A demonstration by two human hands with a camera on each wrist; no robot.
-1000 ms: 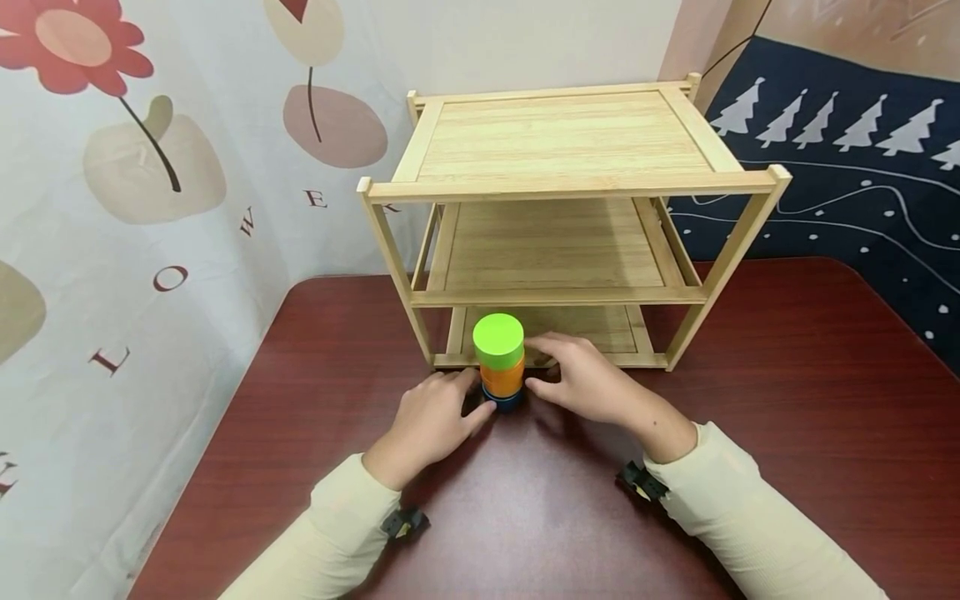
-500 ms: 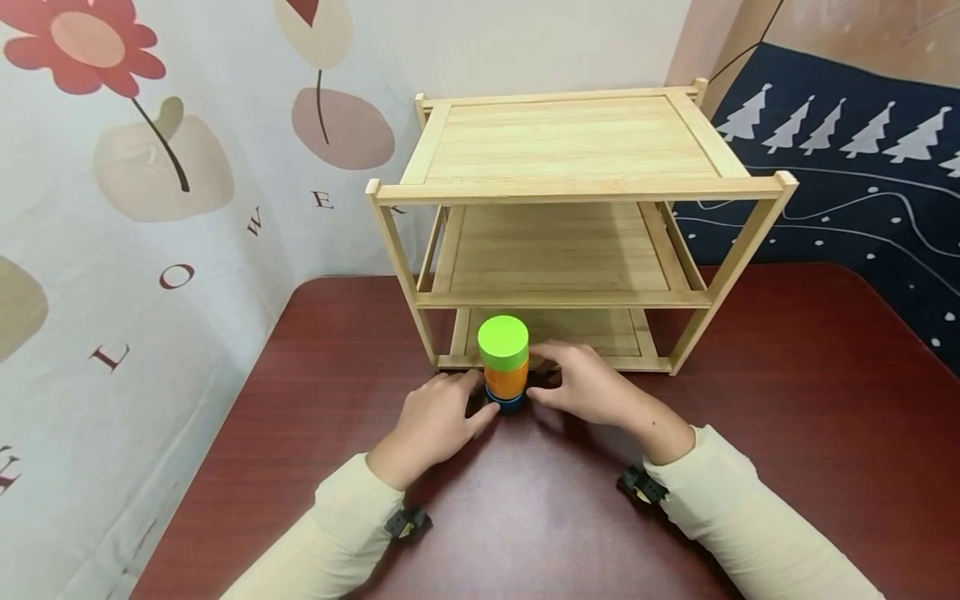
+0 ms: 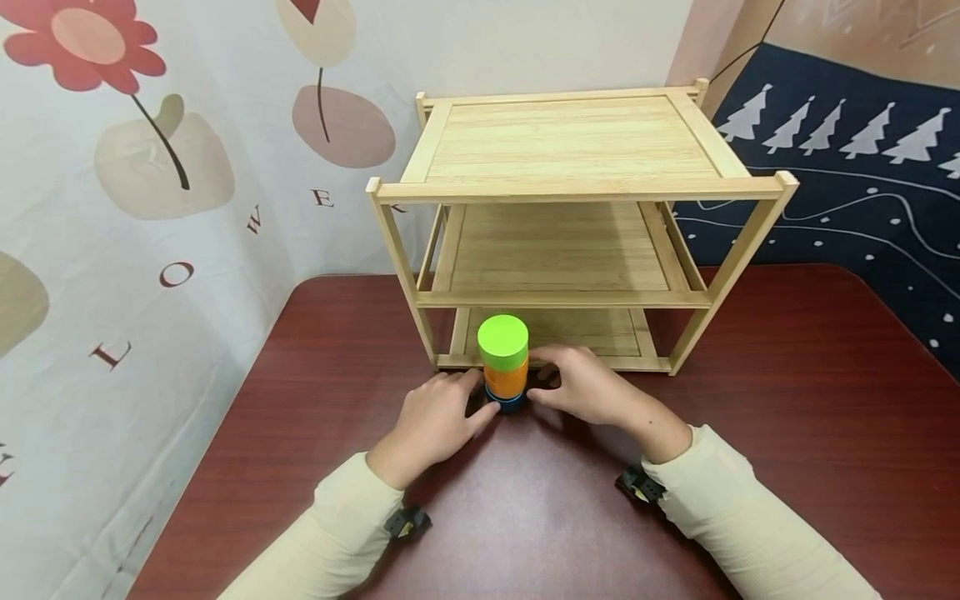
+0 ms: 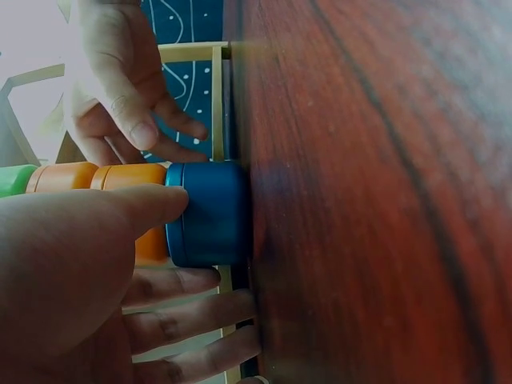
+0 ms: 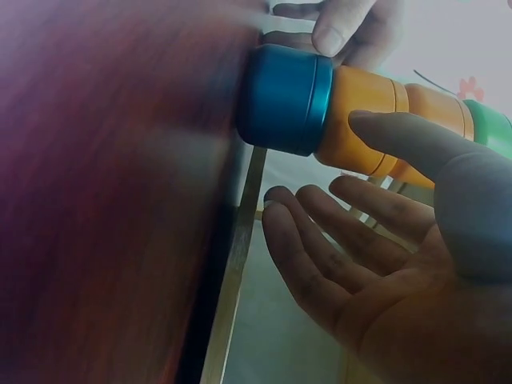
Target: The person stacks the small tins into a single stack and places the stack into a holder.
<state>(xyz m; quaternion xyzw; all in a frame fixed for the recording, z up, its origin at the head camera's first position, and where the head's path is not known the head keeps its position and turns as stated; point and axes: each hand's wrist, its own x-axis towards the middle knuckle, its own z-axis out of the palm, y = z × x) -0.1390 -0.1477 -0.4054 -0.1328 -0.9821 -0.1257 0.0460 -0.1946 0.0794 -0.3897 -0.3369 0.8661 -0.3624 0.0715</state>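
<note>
A stack of several small round lidded jars stands upright on the table, just in front of the shelf's bottom rail. Its top jar (image 3: 503, 340) is green, orange jars (image 3: 506, 379) form the middle, and a dark blue jar (image 4: 210, 214) is the base. My left hand (image 3: 437, 421) lies on the left of the stack, fingers extended and thumb close by the blue jar; whether the thumb touches is hard to tell. On the other side, my right hand (image 3: 588, 385) has loosely bent fingers (image 5: 320, 260) spread beside the stack, gripping nothing.
Behind the stack stands a wooden shelf (image 3: 577, 142) with three tiers on the dark red table (image 3: 337, 333). A flower-patterned cloth (image 3: 225, 100) hangs at the left and back, and a navy cloth with white trees (image 3: 847, 183) hangs at the right.
The whole head view shifts slightly to the right between the first two frames. Both hands and the jar stack keep almost the same positions.
</note>
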